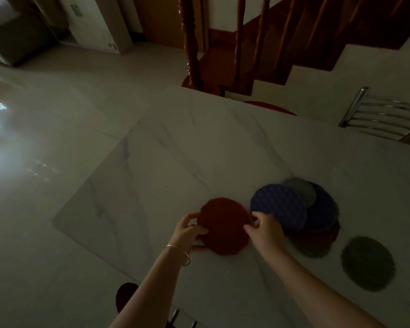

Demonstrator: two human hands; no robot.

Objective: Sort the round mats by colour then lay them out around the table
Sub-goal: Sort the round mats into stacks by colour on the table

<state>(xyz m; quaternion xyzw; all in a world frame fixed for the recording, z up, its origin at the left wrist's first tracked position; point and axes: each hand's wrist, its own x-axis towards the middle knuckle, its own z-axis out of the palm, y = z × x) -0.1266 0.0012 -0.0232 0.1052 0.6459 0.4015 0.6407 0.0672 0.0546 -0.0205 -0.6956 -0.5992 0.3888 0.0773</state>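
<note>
Hands (225, 229) pinching round knitted red mat (224, 226), marble table (175, 147)

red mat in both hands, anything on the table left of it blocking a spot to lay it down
Nothing visible. The red mat is held by the left hand and right hand; the marble table left of it shows bare.

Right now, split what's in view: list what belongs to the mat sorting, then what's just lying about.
Belongs to the job:
red mat, held by left hand and right hand
blue mat atop the mixed pile
grey mat set apart
marble table

Just lying about:
metal chair
wooden staircase
</note>
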